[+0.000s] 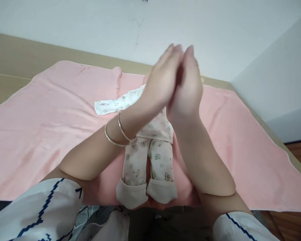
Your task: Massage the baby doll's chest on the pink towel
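Note:
My left hand (pixel 159 78) and my right hand (pixel 189 92) are raised in front of me, palm against palm, with fingers stretched upward. They look slightly blurred, and I see nothing held between them. Below them lies a small white baby top (pixel 155 129) with a pale animal print, one sleeve reaching out to the left. My hands and forearms cover its upper part and its other side. Matching baby trousers (pixel 136 165) extend toward me, their wide plain cuffs folded at the leg ends. Something skin-toned shows under the cuffs; most of it is hidden.
A pink blanket (pixel 65 110) covers most of the wooden table (pixel 12 53), reaching its front edge. The blanket has some creases and a small rolled fold at the back. A white wall (pixel 90 26) rises behind the table. Two thin bangles (pixel 110 139) circle my left wrist.

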Available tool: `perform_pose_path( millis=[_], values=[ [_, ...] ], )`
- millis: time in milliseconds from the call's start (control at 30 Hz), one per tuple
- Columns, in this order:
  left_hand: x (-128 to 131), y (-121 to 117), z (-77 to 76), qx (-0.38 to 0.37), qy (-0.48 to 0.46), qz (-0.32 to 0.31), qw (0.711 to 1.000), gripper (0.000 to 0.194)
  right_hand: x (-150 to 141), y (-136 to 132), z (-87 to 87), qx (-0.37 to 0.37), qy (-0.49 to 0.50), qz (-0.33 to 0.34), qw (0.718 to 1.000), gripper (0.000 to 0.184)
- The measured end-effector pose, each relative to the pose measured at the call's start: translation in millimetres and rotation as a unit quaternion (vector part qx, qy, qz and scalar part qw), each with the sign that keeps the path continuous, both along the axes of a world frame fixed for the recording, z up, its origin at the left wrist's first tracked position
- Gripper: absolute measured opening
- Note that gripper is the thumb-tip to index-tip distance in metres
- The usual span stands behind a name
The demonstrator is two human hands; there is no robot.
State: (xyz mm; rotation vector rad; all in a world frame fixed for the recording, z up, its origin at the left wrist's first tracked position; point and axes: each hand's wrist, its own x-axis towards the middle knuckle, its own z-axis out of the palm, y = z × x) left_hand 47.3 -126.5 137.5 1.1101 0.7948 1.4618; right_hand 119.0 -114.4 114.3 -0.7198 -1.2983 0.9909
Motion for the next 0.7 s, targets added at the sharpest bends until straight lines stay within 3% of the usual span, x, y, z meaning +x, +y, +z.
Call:
perform_pose_path(
  millis=[33,100,167,333,433,500,700],
  values=[
    [-6,13,-4.1,0.013,-0.018,0.007,1.0,0.048,-4,2,-3.6,-0.014,0.013,0.002,1.0,0.033],
    [-16,40,-14.5,-0.046,-0.047,-0.017,0.998,0.055,-7,13,-15.3,-0.034,-0.003,-0.03,0.999,0.026],
    [-23,65,-28.6,-0.108,-0.044,-0.01,0.993,0.056,-4,30,-33.0,-0.046,-0.037,-0.091,0.994,0.04],
    [-20,111,-82.3,-0.065,0.049,0.064,0.995,0.028,13,75,-84.7,-0.003,-0.272,-0.141,0.952,0.044],
    [-13,122,-111.7,-0.008,0.154,0.173,0.973,0.024,20,85,-99.6,-0.008,-0.377,-0.159,0.912,0.05],
    [-10,122,-123.1,0.026,0.223,0.219,0.949,0.023,22,85,-101.2,-0.003,-0.416,-0.159,0.895,0.052],
    [-3,111,-129.3,0.036,0.363,0.264,0.893,0.021,29,85,-105.1,0.02,-0.481,-0.121,0.868,0.051]
  ],
)
